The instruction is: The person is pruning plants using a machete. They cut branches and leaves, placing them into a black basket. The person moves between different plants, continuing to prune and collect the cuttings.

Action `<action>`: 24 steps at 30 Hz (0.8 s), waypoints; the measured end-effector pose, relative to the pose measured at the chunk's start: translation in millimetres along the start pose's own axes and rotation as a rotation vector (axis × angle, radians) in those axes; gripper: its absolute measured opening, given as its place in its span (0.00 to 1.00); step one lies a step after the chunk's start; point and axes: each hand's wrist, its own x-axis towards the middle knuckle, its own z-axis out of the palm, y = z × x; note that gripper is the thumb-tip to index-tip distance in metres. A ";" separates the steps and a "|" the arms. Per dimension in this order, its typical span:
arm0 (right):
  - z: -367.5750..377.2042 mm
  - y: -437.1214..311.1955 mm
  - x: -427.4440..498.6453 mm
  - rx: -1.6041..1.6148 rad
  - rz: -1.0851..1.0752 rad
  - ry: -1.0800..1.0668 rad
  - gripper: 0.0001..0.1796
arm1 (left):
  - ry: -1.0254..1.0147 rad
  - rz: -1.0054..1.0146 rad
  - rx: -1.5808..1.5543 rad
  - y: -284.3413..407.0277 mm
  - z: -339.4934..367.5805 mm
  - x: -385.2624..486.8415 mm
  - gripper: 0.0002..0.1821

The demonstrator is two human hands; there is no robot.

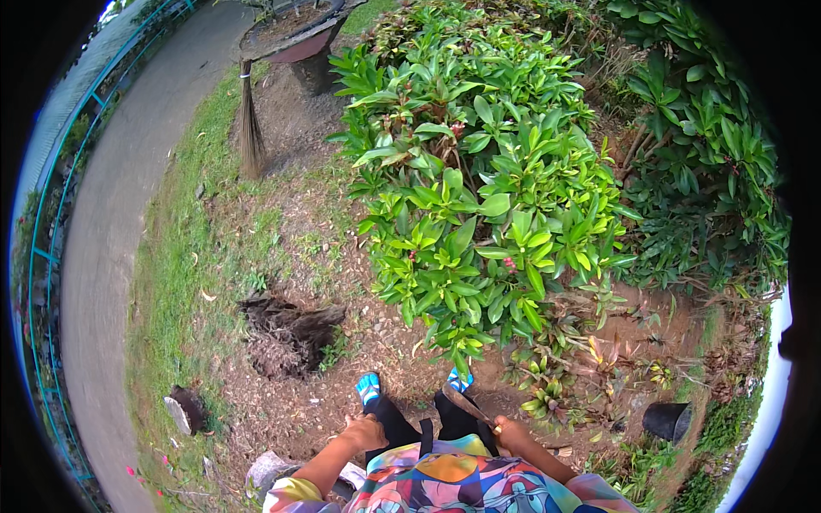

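Note:
My right hand (511, 434) is closed around the handle of a machete-like blade (463, 404), which points up and left across my right leg, its tip close to my right foot. My left hand (365, 431) rests near my left knee, knuckles up; its fingers are partly hidden, and whether it holds anything does not show. Both feet wear blue and white footwear (368, 387) on bare soil. Directly ahead stands a dense leafy shrub (474, 237) with small pink-red flower clusters.
A weathered tree stump (292, 333) lies ahead on the left, with a cut log (185, 410) nearer. A stick broom (250, 128) leans on a large planter (308, 48). A black pot (667, 421) lies right. A paved path (102, 256) runs along the left.

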 end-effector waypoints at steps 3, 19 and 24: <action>30.4 -27.6 -14.1 -0.021 0.024 0.055 0.12 | -0.106 0.038 0.139 -14.1 -2.1 -0.6 0.28; 67.3 -111.0 -23.7 0.886 0.381 -0.064 0.19 | -0.145 0.331 -0.149 -161.5 8.4 18.9 0.18; 57.5 -111.8 -104.6 1.232 0.423 -0.172 0.24 | -0.284 0.580 -0.513 -162.7 -34.9 -58.3 0.11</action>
